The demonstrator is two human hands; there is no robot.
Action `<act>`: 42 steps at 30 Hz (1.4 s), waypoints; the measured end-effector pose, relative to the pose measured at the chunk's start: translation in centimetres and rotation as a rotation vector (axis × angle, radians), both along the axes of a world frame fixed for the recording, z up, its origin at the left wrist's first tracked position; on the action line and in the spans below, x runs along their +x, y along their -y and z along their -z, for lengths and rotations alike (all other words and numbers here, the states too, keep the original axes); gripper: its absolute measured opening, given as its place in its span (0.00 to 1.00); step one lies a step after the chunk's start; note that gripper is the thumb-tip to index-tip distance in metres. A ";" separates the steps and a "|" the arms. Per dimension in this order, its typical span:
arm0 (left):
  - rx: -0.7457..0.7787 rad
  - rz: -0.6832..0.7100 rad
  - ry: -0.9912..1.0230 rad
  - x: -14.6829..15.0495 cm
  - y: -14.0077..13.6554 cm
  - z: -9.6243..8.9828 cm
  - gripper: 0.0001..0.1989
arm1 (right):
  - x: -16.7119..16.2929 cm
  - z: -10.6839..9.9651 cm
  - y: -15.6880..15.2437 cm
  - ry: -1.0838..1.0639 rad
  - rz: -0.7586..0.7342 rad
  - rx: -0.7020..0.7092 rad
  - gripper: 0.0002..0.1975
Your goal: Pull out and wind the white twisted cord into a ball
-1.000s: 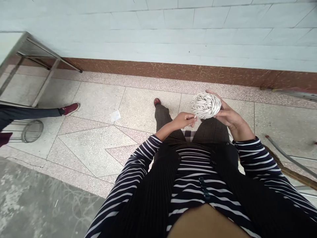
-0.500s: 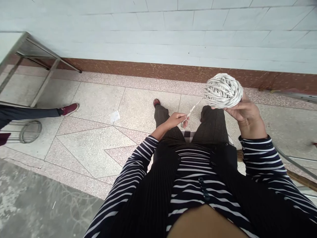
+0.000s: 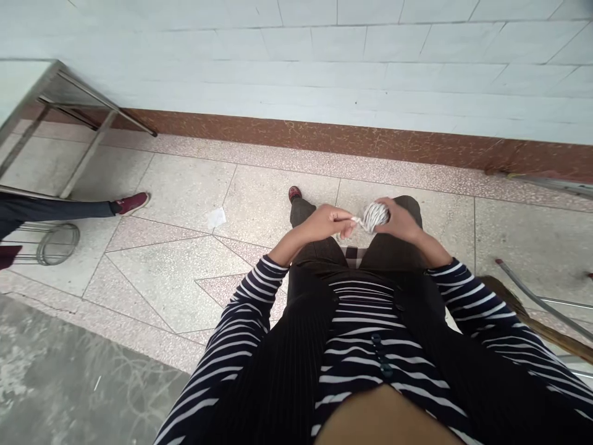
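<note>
A ball of white yarn (image 3: 375, 216) with dark flecks is low over my lap, between my knees. My right hand (image 3: 398, 221) wraps around its right side and hides part of it. From the ball's left side a short twisted strand of yarn (image 3: 358, 221) runs to my left hand (image 3: 330, 224). The fingertips of that hand pinch the strand close beside the ball. The two hands are only a small gap apart.
A metal-framed table (image 3: 88, 148) stands at the left by the tiled wall (image 3: 296, 74). Another person's leg and red shoe (image 3: 133, 203) are near a wire rack (image 3: 58, 244). A paper scrap (image 3: 215, 217) lies on the floor. A metal-and-wood chair (image 3: 532, 296) is at the right.
My right hand has brought the yarn ball down and left, from high at the right to close beside my left hand. The strand between them is much shorter. My left hand stays nearly in place.
</note>
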State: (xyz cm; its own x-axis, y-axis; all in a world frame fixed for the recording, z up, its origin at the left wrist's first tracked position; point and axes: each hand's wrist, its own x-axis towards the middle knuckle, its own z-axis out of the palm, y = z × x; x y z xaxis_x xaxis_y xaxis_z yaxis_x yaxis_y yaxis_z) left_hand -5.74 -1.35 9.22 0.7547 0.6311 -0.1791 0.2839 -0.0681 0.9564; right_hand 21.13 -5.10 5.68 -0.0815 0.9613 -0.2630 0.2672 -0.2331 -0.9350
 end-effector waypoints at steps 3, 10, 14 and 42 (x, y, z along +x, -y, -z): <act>0.271 -0.078 -0.119 0.5 -2.7 0.9 0.18 | -1.4 0.4 1.8 -0.114 -0.113 -0.046 0.21; 0.281 -0.071 -0.113 2.2 -3.2 4.0 0.15 | 1.2 -2.0 1.7 -0.404 -0.168 -0.042 0.47; 0.101 -0.065 -0.192 3.0 -0.9 6.3 0.19 | 2.5 -3.4 -0.7 -0.514 0.085 0.089 0.42; 0.148 0.078 -0.283 4.2 0.7 7.9 0.13 | 3.7 1.5 -4.4 -0.258 0.374 0.169 0.37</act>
State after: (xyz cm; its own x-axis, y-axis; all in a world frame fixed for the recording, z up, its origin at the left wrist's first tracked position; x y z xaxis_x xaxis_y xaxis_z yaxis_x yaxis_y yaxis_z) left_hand -1.57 -2.10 1.33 0.7352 0.6081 -0.2994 0.5256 -0.2325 0.8183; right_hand 24.87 -0.75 4.21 0.2353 0.9649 -0.1169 -0.0518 -0.1077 -0.9928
